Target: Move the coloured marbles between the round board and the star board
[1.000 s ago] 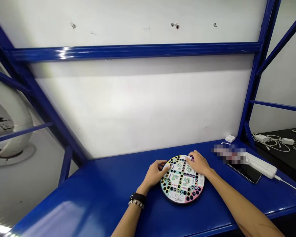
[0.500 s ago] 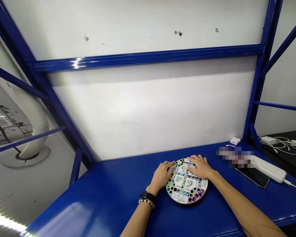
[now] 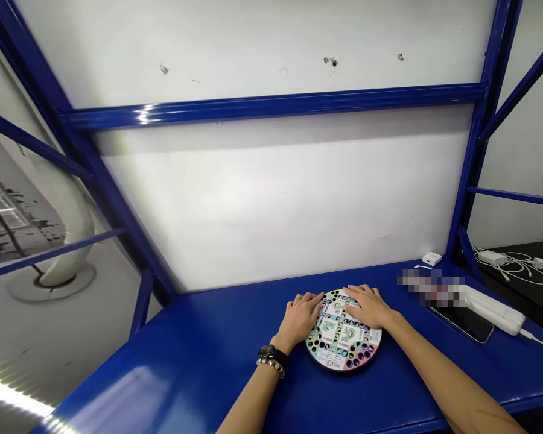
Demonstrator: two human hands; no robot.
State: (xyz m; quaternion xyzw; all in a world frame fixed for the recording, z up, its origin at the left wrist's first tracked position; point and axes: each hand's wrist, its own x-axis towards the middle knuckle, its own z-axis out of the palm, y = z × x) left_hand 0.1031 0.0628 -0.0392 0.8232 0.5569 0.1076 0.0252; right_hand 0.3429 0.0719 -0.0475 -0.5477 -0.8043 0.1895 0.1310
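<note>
A round board game (image 3: 341, 355) lies flat on the blue table, its printed face up, with colored tracks of dark round spots and green cartoon figures. Around its upper left rim my left hand (image 3: 301, 317) is closed, fingertips at the edge. My right hand (image 3: 368, 305) grips the upper right side, thumb and forefinger across the printed face; its other fingers reach the far rim and are partly hidden. A dark watch (image 3: 271, 354) and a beaded bracelet (image 3: 270, 365) are on my left wrist.
To the right lie a black phone (image 3: 468, 322), a white power strip (image 3: 498, 311) with a cable, and a small white case (image 3: 431, 258). A blue crossbar (image 3: 276, 107) runs before the white wall. White chargers and cables (image 3: 516, 262) rest on a dark surface beyond the right post.
The view has shifted slightly. My left hand has edged a little around the board's rim, while my right hand and the board stay nearly where they were.
</note>
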